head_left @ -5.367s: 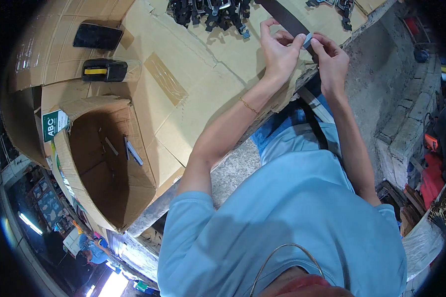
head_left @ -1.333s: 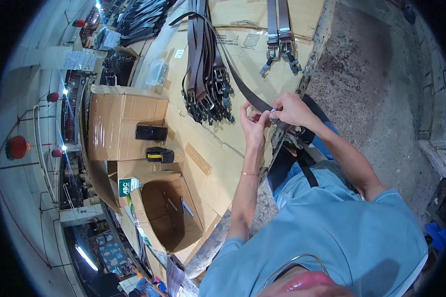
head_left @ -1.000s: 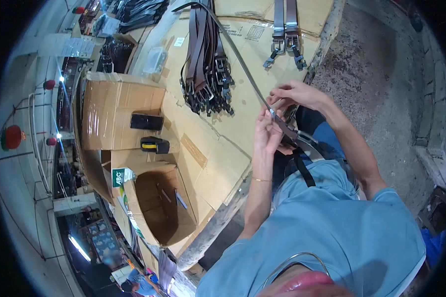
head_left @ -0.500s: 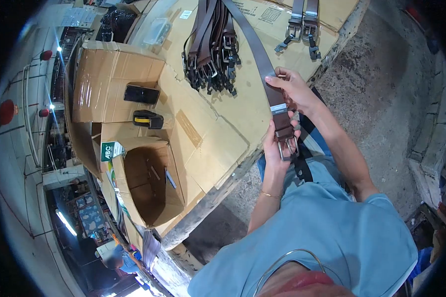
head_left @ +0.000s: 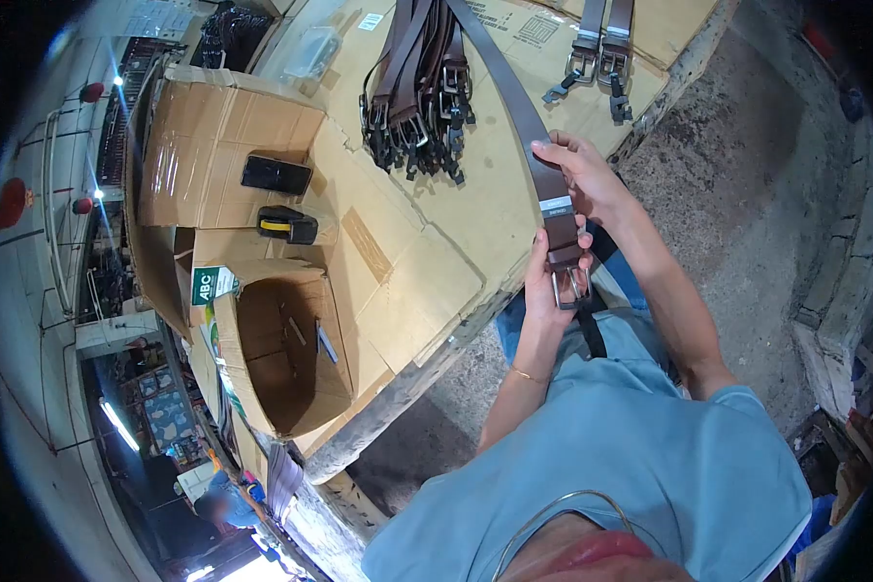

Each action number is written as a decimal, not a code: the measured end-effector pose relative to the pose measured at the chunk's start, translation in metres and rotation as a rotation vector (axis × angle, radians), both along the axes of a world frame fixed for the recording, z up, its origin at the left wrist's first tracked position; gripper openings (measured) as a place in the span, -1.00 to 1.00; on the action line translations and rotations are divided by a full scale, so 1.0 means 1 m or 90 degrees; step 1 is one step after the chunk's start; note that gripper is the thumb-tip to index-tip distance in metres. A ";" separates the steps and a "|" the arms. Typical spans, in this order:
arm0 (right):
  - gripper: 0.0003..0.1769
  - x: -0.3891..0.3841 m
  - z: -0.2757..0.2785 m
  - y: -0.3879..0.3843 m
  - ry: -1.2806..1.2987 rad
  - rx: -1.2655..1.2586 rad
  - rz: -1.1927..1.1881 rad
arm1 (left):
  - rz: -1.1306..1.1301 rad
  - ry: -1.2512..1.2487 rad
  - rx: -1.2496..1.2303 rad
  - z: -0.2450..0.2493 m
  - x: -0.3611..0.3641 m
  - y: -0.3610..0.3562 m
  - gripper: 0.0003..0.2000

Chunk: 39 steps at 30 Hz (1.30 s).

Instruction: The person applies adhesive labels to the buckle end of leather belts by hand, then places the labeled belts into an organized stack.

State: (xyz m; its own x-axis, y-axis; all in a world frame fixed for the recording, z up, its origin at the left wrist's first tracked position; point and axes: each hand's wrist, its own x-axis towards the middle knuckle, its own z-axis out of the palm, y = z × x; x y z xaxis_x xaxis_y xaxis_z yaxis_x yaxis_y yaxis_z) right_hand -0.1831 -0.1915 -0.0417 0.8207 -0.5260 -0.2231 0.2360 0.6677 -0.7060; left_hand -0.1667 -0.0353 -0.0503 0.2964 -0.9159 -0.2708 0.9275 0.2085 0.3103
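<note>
A dark brown belt (head_left: pixel 509 97) runs from the table down to my hands. My left hand (head_left: pixel 545 281), with a thin bracelet at the wrist, is closed around its buckle end, just below the pale printed label (head_left: pixel 556 206). The metal buckle (head_left: pixel 569 289) hangs over my palm. Higher up, my right hand (head_left: pixel 584 175) grips the strap, thumb on its face and fingers behind. A bundle of brown belts (head_left: pixel 412 107) lies on the cardboard-covered table, buckles toward me. Two more belts (head_left: pixel 601 53) lie at the table's far right.
On the left of the table (head_left: pixel 427 291), an opened carton (head_left: pixel 233 116) holds a black phone (head_left: pixel 276 175) and a black-and-yellow tape measure (head_left: pixel 287 225). Nearer stands a small open box (head_left: pixel 291 407) with pen-like sticks inside. A clear plastic container (head_left: pixel 312 53) sits behind. Another person (head_left: pixel 228 506) is at lower left.
The view has shifted slightly. My hands and the belt's buckle end have moved a little to the right in view, with both hands still gripping it.
</note>
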 end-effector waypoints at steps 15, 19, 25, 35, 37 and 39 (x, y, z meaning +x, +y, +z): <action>-0.78 -0.005 0.004 0.003 0.007 0.004 -0.074 | 0.050 -0.109 0.008 -0.003 -0.010 -0.016 -0.44; -0.79 -0.007 0.008 0.002 0.027 0.015 -0.106 | 0.029 0.087 0.066 0.011 -0.003 -0.024 -0.47; -0.79 -0.015 0.019 -0.002 0.006 -0.082 -0.102 | -0.040 0.230 0.024 0.004 0.014 -0.030 -0.50; -0.78 -0.012 0.023 -0.002 0.007 -0.110 -0.126 | 0.037 0.138 0.060 0.006 0.017 -0.034 -0.54; -0.78 -0.011 0.027 0.000 0.017 -0.108 -0.138 | 0.023 0.204 0.069 0.008 0.015 -0.032 -0.53; -0.78 -0.013 0.030 0.000 0.029 -0.103 -0.132 | 0.025 0.211 0.061 0.007 0.015 -0.033 -0.54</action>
